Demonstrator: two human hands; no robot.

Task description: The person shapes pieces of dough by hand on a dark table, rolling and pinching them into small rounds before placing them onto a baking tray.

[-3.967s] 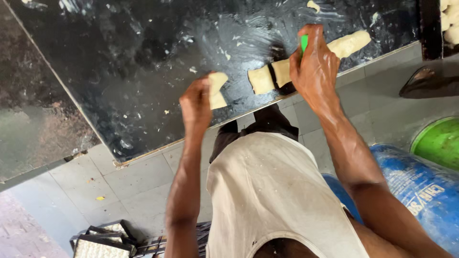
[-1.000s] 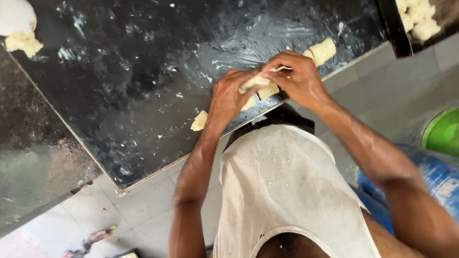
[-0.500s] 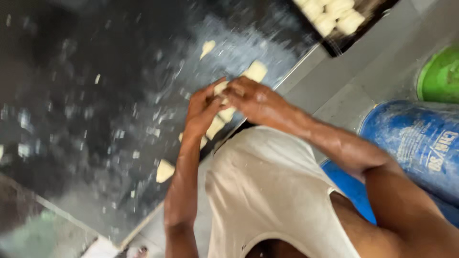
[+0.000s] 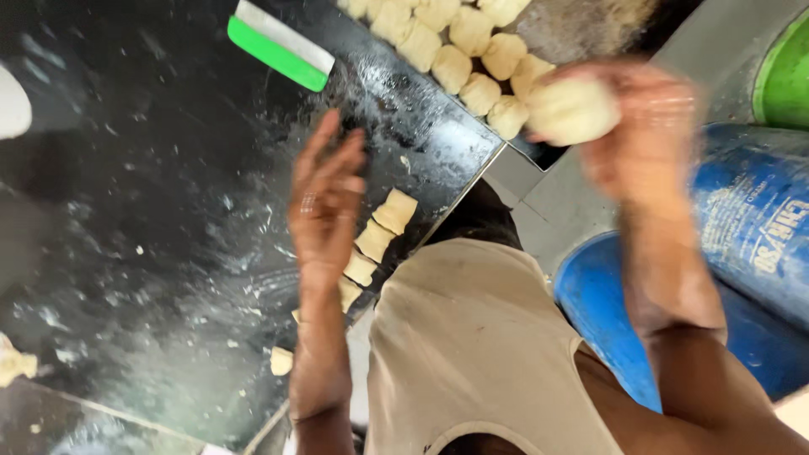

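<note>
Right hand [image 4: 645, 139], motion-blurred, is raised off the table and closed round a dough lump [image 4: 573, 109], just beside the dough pieces [image 4: 459, 42] in the tray [image 4: 539, 152]. Left hand [image 4: 324, 202] is open, fingers spread, holding nothing, hovering over the black table [image 4: 126, 253]. A row of cut dough [image 4: 379, 236] lies near the table edge beside it. Green scraper [image 4: 278, 46] lies further up. Blue drum [image 4: 750, 227] on the right.
</note>
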